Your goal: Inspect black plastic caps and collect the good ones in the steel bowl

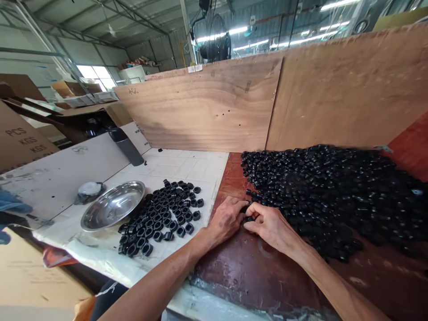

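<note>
Near the middle of the red-brown board (230, 276), my left hand (229, 216) and my right hand (269, 223) meet. Their fingers are closed around a small black part (246, 215), mostly hidden between the fingertips. Right beyond my right hand spreads a large pile of small black parts (321, 187). On the white surface to the left of my left hand lies a loose group of black ring-shaped parts (157, 214), most with their openings facing up.
A shiny metal bowl (113, 205) sits left of the rings, beside a plastic-wrapped white item (89, 191). A dark bottle (127, 146) leans at the white side panel. A wooden partition (207, 107) closes the back. Cardboard boxes (25, 133) stand far left.
</note>
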The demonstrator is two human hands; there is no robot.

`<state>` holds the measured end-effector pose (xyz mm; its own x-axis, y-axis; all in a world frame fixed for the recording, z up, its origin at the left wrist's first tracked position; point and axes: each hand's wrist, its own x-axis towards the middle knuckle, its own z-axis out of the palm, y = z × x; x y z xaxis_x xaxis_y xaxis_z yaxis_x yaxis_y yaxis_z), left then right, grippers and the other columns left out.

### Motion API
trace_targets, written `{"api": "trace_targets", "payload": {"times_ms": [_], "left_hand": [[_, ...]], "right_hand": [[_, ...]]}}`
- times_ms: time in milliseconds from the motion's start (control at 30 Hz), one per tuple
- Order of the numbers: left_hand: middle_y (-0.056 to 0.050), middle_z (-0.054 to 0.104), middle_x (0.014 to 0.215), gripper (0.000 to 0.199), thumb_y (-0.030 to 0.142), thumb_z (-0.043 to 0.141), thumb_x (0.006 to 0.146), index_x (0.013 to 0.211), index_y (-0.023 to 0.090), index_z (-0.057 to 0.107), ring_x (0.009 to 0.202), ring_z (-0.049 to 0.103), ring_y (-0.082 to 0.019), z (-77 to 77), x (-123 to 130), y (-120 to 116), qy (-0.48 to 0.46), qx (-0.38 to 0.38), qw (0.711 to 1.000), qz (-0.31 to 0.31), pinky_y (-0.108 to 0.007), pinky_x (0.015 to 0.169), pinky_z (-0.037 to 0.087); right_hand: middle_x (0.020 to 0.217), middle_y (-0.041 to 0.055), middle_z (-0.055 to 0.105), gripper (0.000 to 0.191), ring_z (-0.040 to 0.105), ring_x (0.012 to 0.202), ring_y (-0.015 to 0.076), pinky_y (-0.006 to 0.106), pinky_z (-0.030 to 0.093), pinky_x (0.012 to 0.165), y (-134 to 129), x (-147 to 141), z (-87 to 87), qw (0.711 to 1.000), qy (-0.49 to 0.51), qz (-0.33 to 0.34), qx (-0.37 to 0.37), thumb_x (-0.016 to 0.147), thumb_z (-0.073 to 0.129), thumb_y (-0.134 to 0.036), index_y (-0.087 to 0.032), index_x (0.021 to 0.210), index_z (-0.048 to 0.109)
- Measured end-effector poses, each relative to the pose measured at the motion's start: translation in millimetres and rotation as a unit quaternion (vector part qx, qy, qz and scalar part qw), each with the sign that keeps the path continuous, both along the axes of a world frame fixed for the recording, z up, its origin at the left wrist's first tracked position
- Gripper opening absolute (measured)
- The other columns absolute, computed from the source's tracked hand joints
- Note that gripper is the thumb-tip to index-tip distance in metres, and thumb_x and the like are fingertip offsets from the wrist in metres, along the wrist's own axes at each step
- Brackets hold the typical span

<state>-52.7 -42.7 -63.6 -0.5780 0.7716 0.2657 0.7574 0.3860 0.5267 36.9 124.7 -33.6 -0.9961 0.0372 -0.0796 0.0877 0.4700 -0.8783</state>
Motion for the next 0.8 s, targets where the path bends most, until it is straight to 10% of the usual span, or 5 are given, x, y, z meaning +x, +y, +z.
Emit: {"api": "trace_targets", "payload": {"times_ms": [233,800], "left_hand": [[-0.005,0.061,0.125,0.056,0.009,0.074,0.078,0.130,0.020,0.058,0.119,0.052,-0.021,5.3,9.0,-15.9,-0.088,0.067,0.992,0.061,-0.036,0.106,0.043],[-0.005,0.066,0.087,0.017,0.014,0.061,0.077,0.094,0.013,0.066,0.075,0.059,-0.016,8.3,5.0,-13.9,-0.103,0.099,0.982,0.127,-0.031,0.074,0.048]], "right_hand": [[0.088,0.0014,0.065,0.012,0.058,0.076,0.0168,0.031,0.043,0.074,15.0,1.2,-18.3,0.979,0.115,-0.076,0.150,0.086,0.060,-0.025,-0.019,0.093,0.066],[0.105,0.0062,0.065,0.030,0.062,0.088,0.0177,0.030,0.052,0.075,11.0,2.3,-0.8,0.997,0.070,-0.035,0.028,0.085,0.057,-0.034,-0.018,0.105,0.072]]}}
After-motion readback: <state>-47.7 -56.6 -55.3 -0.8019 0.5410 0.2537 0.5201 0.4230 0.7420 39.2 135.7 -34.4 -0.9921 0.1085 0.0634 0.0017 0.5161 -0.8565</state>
